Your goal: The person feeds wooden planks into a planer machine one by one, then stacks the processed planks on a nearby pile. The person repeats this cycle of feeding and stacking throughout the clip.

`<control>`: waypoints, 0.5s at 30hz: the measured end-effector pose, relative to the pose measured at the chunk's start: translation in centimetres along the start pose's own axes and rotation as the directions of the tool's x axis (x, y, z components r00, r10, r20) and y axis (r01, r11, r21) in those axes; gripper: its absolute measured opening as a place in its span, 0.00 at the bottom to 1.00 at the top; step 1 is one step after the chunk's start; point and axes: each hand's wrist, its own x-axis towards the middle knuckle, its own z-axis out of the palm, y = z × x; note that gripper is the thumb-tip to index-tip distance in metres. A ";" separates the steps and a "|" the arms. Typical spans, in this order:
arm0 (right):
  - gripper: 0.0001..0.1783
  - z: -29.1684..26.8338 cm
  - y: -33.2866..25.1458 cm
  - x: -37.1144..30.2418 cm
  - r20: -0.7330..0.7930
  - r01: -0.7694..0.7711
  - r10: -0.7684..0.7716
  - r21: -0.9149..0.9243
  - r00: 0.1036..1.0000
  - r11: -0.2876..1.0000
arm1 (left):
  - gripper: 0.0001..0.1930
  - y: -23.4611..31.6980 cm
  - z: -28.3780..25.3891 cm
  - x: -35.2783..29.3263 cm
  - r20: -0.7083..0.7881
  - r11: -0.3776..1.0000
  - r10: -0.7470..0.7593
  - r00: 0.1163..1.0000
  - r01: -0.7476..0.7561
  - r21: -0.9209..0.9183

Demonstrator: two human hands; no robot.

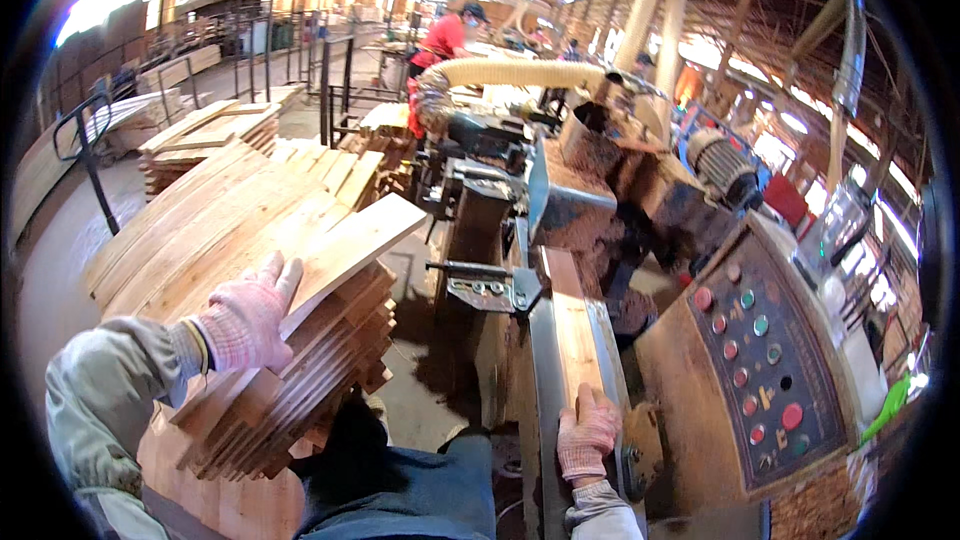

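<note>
My right hand, in a pink and white knit glove, is closed on the near end of a narrow wooden board. That board lies lengthwise on the metal bed of a woodworking machine, its far end near the machine's housing. On my left, my gloved left hand lies on a pile of boards with its fingers stretched out. Its fingertips touch a pale board lying slantwise on top; part of the thumb side is hard to make out.
A control panel with red and green buttons stands right of the machine bed. A metal guide bracket sits left of the bed. More boards are stacked at far left. A co-worker in red stands beyond a ribbed hose.
</note>
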 end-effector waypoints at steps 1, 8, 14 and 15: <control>0.34 1.4 0.0 1.7 -0.056 0.015 -0.011 0.066 0.998 0.998 | 0.62 -0.2 -1.1 0.0 0.062 0.990 -0.045 0.997 0.052 -0.130; 0.37 4.2 -6.9 6.2 0.014 0.001 -0.025 0.847 1.000 0.532 | 0.42 3.2 -1.5 5.0 -0.049 0.187 0.135 0.990 -0.074 -0.980; 0.59 -9.1 -16.4 -1.3 0.356 -0.313 -0.311 0.932 0.881 0.180 | 0.44 21.9 3.5 11.2 -0.293 -0.530 -0.064 0.954 -0.281 -0.800; 0.61 -10.3 -15.1 -1.8 0.360 -0.243 -0.250 0.885 0.899 0.398 | 0.43 24.2 4.1 10.5 -0.241 -0.613 -0.075 0.968 -0.235 -0.754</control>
